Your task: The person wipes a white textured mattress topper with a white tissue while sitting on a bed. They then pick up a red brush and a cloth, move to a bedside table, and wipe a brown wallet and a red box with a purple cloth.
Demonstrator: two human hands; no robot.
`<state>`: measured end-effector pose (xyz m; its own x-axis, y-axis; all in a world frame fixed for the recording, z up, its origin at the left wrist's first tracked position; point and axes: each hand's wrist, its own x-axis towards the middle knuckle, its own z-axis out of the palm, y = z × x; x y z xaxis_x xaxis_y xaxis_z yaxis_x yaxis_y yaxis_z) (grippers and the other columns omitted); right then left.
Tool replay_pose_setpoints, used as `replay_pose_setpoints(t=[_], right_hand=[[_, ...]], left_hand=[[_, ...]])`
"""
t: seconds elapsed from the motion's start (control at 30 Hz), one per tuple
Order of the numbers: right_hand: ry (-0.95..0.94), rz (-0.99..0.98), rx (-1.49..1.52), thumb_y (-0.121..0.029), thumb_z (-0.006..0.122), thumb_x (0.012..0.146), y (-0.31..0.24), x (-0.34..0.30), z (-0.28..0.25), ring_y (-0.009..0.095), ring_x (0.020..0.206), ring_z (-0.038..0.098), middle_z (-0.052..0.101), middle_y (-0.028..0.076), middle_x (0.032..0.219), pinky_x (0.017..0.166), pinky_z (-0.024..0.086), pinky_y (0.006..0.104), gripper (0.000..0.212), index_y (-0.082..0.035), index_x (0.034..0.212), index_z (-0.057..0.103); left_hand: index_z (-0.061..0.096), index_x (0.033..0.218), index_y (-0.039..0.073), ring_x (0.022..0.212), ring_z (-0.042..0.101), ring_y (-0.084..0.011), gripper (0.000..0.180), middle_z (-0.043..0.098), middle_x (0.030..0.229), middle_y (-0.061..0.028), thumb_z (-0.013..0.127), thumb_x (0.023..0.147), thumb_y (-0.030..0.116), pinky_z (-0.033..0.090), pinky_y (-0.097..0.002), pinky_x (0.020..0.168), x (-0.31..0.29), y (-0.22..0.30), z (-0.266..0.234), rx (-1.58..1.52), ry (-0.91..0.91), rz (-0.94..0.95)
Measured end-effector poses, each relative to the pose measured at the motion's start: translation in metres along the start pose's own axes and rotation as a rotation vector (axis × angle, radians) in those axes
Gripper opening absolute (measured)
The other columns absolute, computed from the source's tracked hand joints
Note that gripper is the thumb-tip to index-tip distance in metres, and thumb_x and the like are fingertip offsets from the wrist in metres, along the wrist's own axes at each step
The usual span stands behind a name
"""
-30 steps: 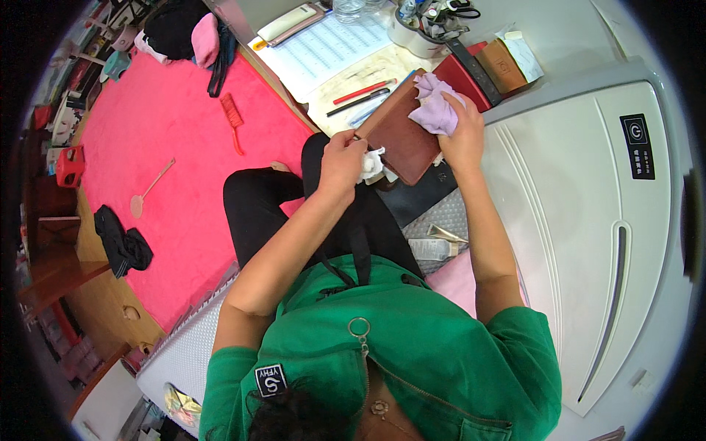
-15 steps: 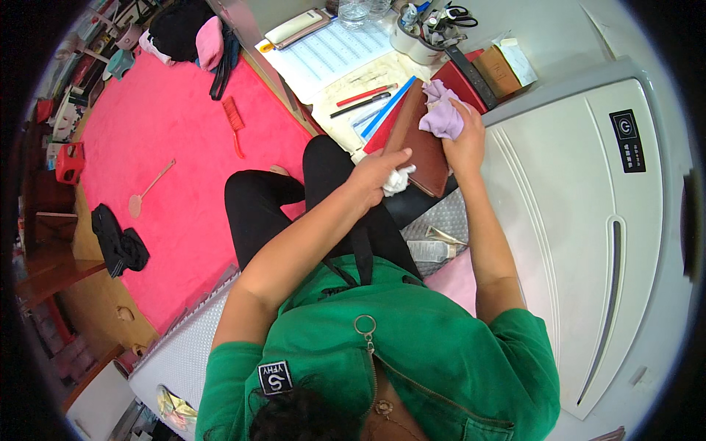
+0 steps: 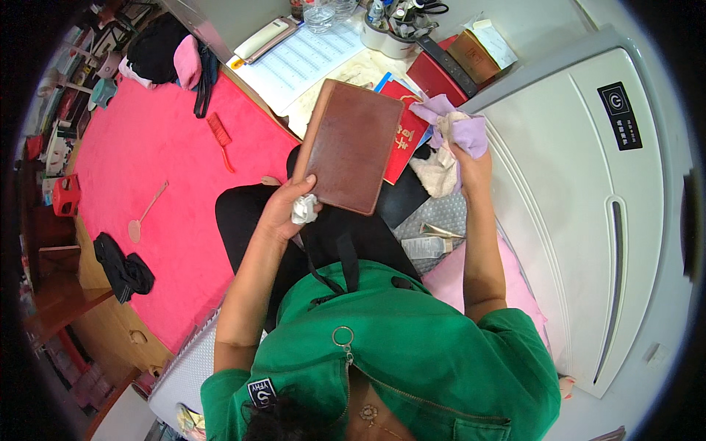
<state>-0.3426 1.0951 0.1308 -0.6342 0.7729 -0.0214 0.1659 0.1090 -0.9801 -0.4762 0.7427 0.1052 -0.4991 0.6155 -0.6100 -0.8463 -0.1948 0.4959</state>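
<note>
Pinching a brown notebook (image 3: 351, 143), the left hand (image 3: 282, 208) also clasps crumpled tissue (image 3: 304, 210).

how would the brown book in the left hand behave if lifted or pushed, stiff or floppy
The brown book is probably fairly stiff: its cover looks flat, without visible sagging, though the left hand grips it near one corner. The smooth, faintly shiny cover may be a little slippery. Its flat, rectangular shape suggests it would slide rather than roll.

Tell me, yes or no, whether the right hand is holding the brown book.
No, the left hand grips the brown book by its near corner, while the right hand holds a lilac cloth.
</note>
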Motion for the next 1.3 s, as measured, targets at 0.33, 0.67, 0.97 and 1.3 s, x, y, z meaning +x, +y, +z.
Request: replay_pose_setpoints(t=[0.33,0.67,0.97,1.3], right_hand=[[-0.011,0.145,0.070,-0.005,0.078,0.077,0.037,-0.015,-0.017,0.019,0.109,0.065,0.068,0.009,0.122,0.097,0.048,0.0328,0.055,0.000,0.130,0.061],[-0.128,0.399,0.295,-0.013,0.076,0.082,0.030,-0.034,-0.024,0.022,0.099,0.069,0.071,0.009,0.112,0.089,0.054,0.0358,0.048,0.000,0.126,0.063],[-0.279,0.837,0.614,-0.023,0.071,0.084,0.015,-0.055,-0.050,0.028,0.094,0.071,0.073,0.015,0.109,0.085,0.058,0.0417,0.047,0.000,0.123,0.064],[-0.435,0.824,0.539,-0.018,0.074,0.085,0.006,-0.049,-0.019,0.026,0.099,0.072,0.072,0.015,0.114,0.086,0.059,0.0392,0.049,0.004,0.127,0.063]], left_hand=[[0.059,0.126,-0.003,0.082,0.062,-0.0139,0.043,0.066,0.097,-0.0039,0.073,0.093,0.020,0.052,-0.0279,0.074,0.031,-0.004,0.056,0.224,0.017,0.023],[0.061,0.122,-0.004,0.083,0.064,-0.0136,0.044,0.068,0.100,-0.0057,0.077,0.090,0.021,0.051,-0.0265,0.071,0.062,0.022,0.060,0.469,0.089,0.146],[0.065,0.117,-0.003,0.081,0.066,-0.0186,0.045,0.070,0.098,-0.0107,0.080,0.088,0.028,0.051,-0.0318,0.072,0.078,0.005,0.050,0.776,0.107,0.246],[0.069,0.117,-0.001,0.103,0.062,-0.0367,0.057,0.067,0.121,-0.0174,0.080,0.081,0.042,0.050,-0.0442,0.093,0.074,0.039,0.084,1.720,0.225,0.936]])
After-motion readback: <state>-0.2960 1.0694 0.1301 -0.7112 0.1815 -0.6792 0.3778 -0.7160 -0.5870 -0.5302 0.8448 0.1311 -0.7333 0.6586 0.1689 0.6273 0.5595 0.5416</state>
